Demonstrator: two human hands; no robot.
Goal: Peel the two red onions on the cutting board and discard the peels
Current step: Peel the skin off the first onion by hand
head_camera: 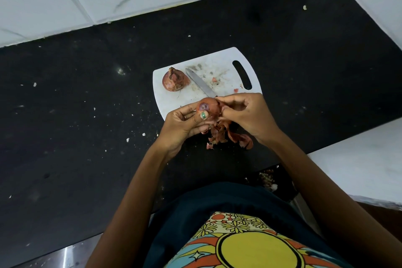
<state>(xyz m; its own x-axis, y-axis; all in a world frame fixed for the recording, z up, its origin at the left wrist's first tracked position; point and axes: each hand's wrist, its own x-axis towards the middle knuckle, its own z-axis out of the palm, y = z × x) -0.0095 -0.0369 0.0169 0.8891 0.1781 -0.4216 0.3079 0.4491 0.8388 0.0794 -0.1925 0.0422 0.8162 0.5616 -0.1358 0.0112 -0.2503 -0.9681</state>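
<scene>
Fingers [201, 115] of the left hand [185, 123] curl round a red onion [206, 108] held just above the near edge of the cutting board [219, 61]. The right hand [243, 115] pinches its loosened skin. Peels [230, 136] lie below on the black table [87, 104]. Farther left on the board sits the second onion [175, 81], a knife [201, 85] just beside it.

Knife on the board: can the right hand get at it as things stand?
Probably not yet: the right hand is pinching peel off the held onion and covers the knife handle; only the blade shows.
</scene>
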